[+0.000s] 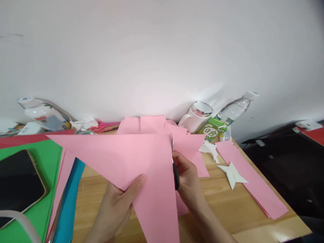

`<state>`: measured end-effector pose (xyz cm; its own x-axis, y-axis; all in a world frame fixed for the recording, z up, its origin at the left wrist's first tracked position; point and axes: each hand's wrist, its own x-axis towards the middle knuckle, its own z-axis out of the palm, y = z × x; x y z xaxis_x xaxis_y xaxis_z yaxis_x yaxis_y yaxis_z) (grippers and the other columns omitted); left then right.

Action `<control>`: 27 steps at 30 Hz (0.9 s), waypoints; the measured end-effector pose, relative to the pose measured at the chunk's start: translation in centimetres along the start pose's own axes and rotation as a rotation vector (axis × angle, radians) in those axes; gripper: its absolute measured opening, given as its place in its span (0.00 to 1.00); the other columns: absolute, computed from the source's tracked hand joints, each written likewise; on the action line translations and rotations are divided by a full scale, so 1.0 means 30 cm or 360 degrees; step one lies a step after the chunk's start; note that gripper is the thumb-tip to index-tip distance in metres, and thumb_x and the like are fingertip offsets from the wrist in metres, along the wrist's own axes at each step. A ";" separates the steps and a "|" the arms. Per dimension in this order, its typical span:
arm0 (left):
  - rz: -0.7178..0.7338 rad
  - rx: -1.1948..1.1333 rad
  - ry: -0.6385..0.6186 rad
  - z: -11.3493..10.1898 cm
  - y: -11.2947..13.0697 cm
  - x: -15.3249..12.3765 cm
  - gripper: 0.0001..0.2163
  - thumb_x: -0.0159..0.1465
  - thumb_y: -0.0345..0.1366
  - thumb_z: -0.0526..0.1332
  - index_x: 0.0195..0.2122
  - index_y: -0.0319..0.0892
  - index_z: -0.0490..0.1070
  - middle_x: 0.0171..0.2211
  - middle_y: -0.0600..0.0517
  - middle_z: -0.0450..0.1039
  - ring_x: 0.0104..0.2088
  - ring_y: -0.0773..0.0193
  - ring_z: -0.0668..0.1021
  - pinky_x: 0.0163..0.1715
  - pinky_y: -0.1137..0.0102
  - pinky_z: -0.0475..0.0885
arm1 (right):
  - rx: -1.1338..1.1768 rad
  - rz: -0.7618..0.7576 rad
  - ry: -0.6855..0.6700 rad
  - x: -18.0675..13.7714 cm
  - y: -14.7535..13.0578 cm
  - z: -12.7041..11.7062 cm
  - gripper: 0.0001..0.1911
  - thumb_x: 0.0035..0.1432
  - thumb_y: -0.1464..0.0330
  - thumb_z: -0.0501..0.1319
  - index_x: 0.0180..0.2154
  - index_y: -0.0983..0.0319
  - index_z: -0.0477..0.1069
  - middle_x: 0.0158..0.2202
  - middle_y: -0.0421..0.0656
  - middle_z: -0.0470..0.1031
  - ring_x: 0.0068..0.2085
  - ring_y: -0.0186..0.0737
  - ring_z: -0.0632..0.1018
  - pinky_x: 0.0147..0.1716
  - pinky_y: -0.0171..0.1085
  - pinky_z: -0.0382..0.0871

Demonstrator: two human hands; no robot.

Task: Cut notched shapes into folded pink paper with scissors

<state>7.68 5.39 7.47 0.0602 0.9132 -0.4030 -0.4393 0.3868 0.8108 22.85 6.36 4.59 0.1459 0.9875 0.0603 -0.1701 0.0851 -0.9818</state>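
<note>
My left hand (118, 199) pinches the lower edge of a large folded pink paper triangle (131, 158), thumb on top. My right hand (188, 180) grips black-handled scissors (175, 168) whose blades run up along the triangle's right edge. A narrow pink piece (192, 145) sticks out to the right of the blades. The sheet is held above the wooden table (222, 199).
A phone (17, 185) lies on green paper (48, 158) at left, beside blue paper (69, 202). Pink strips (253, 182) and a white paper star (233, 173) lie at right. A mug (196, 118), green carton (214, 130), two bottles and pink scissors (105, 126) stand along the wall.
</note>
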 end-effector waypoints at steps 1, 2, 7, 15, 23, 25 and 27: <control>0.0007 -0.0004 0.0006 -0.002 -0.001 -0.001 0.16 0.46 0.35 0.70 0.38 0.39 0.76 0.34 0.46 0.79 0.33 0.55 0.80 0.29 0.68 0.77 | 0.0009 0.0001 -0.0002 0.000 -0.002 0.001 0.15 0.42 0.77 0.67 0.35 0.60 0.73 0.26 0.36 0.74 0.29 0.32 0.73 0.27 0.28 0.66; 0.0012 -0.0006 0.0010 -0.003 -0.002 -0.002 0.16 0.47 0.35 0.70 0.38 0.39 0.76 0.34 0.46 0.79 0.33 0.55 0.80 0.30 0.68 0.77 | 0.0021 0.0000 -0.0005 0.000 -0.003 0.001 0.15 0.41 0.77 0.68 0.35 0.60 0.73 0.26 0.36 0.74 0.29 0.32 0.73 0.27 0.28 0.66; 0.0007 -0.0003 -0.0025 -0.005 -0.005 -0.005 0.14 0.47 0.35 0.70 0.35 0.38 0.76 0.33 0.46 0.79 0.32 0.56 0.80 0.30 0.68 0.77 | 0.0050 -0.0018 -0.0001 0.001 -0.012 0.009 0.13 0.41 0.77 0.68 0.32 0.61 0.72 0.25 0.35 0.75 0.26 0.30 0.73 0.26 0.27 0.67; 0.0009 -0.0018 -0.0007 0.005 -0.001 -0.011 0.15 0.48 0.35 0.70 0.37 0.39 0.75 0.31 0.48 0.79 0.31 0.58 0.80 0.29 0.70 0.77 | -0.0031 -0.0048 -0.0008 0.000 -0.017 0.005 0.14 0.43 0.76 0.67 0.35 0.60 0.72 0.28 0.36 0.76 0.29 0.32 0.74 0.28 0.28 0.68; 0.0011 -0.0030 -0.0010 0.009 -0.001 -0.012 0.14 0.47 0.35 0.70 0.36 0.38 0.76 0.33 0.46 0.79 0.32 0.56 0.80 0.29 0.69 0.77 | -0.0046 -0.0043 0.0025 0.004 -0.019 0.006 0.13 0.42 0.74 0.68 0.33 0.60 0.71 0.27 0.38 0.76 0.28 0.33 0.74 0.27 0.29 0.67; 0.0008 -0.0033 0.0003 0.004 -0.003 -0.009 0.16 0.48 0.34 0.70 0.38 0.39 0.76 0.34 0.46 0.79 0.33 0.56 0.80 0.29 0.69 0.77 | -0.0048 -0.0045 0.0020 0.004 -0.022 0.006 0.12 0.42 0.73 0.68 0.32 0.61 0.71 0.26 0.38 0.75 0.28 0.33 0.74 0.26 0.30 0.68; -0.0008 -0.0025 -0.0017 -0.002 -0.006 -0.005 0.17 0.48 0.34 0.70 0.40 0.40 0.75 0.35 0.46 0.79 0.33 0.56 0.80 0.29 0.69 0.77 | -0.0049 -0.0033 0.0022 0.002 -0.023 0.006 0.12 0.42 0.72 0.68 0.31 0.61 0.70 0.25 0.37 0.74 0.26 0.32 0.72 0.24 0.30 0.67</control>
<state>7.70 5.18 7.36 0.0720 0.9125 -0.4027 -0.4532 0.3896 0.8018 22.79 6.40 5.30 0.1628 0.9835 0.0783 -0.1368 0.1011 -0.9854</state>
